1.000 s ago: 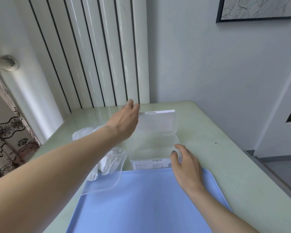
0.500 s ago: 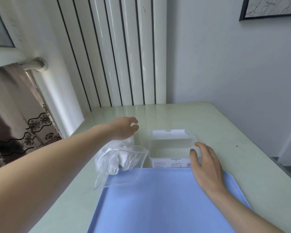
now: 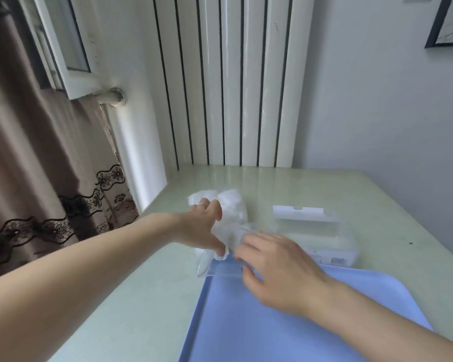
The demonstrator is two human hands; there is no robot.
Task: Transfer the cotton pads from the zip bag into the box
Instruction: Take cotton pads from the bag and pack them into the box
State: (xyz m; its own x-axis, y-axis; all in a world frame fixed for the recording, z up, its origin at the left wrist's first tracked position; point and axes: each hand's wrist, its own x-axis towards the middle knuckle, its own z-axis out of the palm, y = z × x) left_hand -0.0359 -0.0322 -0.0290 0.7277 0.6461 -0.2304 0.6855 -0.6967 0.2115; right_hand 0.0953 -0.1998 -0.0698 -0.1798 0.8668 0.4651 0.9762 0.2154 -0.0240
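Change since earlier: both hands have left their posts. I am seeing the right hand (image 3: 277, 267), which was resting at the box's near corner, now over at the bag, and the left hand (image 3: 204, 226) has come down from mid-air onto it. The camera has swung left as well.
Blue tray (image 3: 272, 335): nearest to me, lying on the counter (image 3: 141, 296), nothing resting on it but the bag's near edge.
Right hand: hovering over the tray's far-left corner, fingers (image 3: 246, 273) curling down toward the bag's clear mouth strip. It is motion-blurred, so I cannot tell whether they are pinching the plastic yet.
Zip bag (image 3: 220, 259): lying on the counter just left of the box, its mouth end overlapping the tray's far edge.
Left hand: lying across the bag, thumb pressing near the mouth and fingers spreading over the bulge; a true grip is not showing.
Cotton pads (image 3: 233, 205): bunching white inside the bag, at its far end past the left hand.
Box (image 3: 324, 236): clear, lid standing open, sitting just beyond the tray to the right; I am seeing no pads in it.
Step in hand: I am judging this as getting hold of the bag to open it.
Next move: pinching each lip of the zip and parting them, then pulling pads out toward the box.
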